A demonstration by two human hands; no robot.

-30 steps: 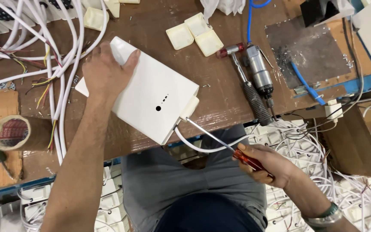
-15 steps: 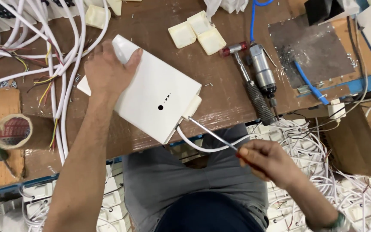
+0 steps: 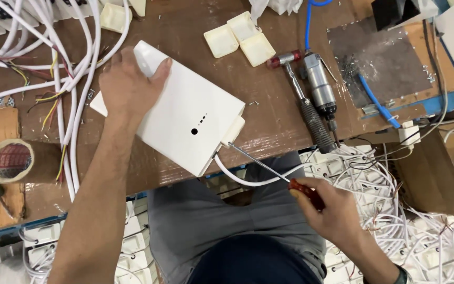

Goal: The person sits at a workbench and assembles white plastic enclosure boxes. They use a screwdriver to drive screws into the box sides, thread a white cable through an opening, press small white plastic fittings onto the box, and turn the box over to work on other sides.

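Observation:
A white rectangular plastic box (image 3: 187, 113) lies tilted on the brown workbench (image 3: 269, 126), its lower corner at the bench's front edge. My left hand (image 3: 130, 84) presses down on its upper left end. My right hand (image 3: 332, 210) grips a red-handled screwdriver (image 3: 269, 171) below the bench edge. The thin metal shaft points up-left, and its tip touches the small cream tab at the box's lower right corner. A white cable (image 3: 253, 179) curves out from under that corner toward my right hand.
Bundles of white cables (image 3: 74, 68) with coloured wires lie at the left. A tape roll (image 3: 11, 160) sits at the left edge. Cream plastic caps (image 3: 240, 39), a small hammer (image 3: 303, 105) and a pneumatic driver (image 3: 321, 87) with a blue hose lie beyond the box. White wired parts (image 3: 395, 189) are piled at lower right.
The screwdriver tip has stayed at the box's corner tab while my right hand shifted slightly. My left hand keeps holding the box, which has barely moved.

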